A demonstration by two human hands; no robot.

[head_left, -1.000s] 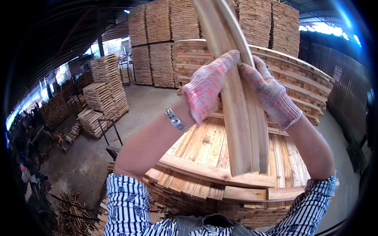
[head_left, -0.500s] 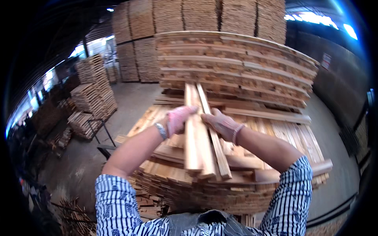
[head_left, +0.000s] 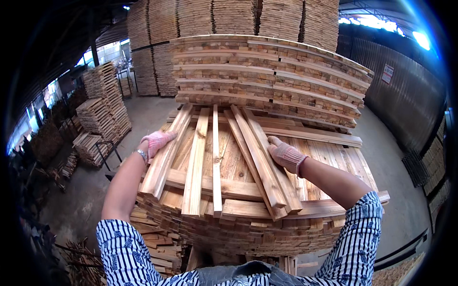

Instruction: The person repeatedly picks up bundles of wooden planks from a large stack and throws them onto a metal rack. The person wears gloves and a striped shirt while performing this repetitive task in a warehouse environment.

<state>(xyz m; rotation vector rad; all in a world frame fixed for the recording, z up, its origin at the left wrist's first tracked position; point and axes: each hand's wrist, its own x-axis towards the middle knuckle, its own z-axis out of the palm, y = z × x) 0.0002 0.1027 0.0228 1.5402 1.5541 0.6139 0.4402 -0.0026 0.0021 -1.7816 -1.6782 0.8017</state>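
My left hand (head_left: 159, 144), in a pinkish knit glove, is closed over the outer edge of the leftmost wooden strips (head_left: 164, 159). My right hand (head_left: 287, 156), gloved alike, grips the outer side of a slanted group of strips (head_left: 261, 159) on the right. Between these two groups lie two separate strips, a wider knotted one (head_left: 196, 164) and a narrow one (head_left: 216, 162). All of them rest lengthwise across crosspieces (head_left: 229, 188) on a layered timber stack (head_left: 334, 164). The fingers under the wood are partly hidden.
A tall layered timber stack (head_left: 224, 71) stands right behind the working stack, with higher bundles (head_left: 234, 19) beyond. Smaller piles (head_left: 102, 114) and a black metal frame (head_left: 109, 151) stand at left. Loose offcuts (head_left: 157, 248) lie below. A corrugated wall (head_left: 400, 71) runs along the right.
My hands have moved apart from the middle. The strips that were bunched between them are now spread out, some to the left, some to the right, with two in between.
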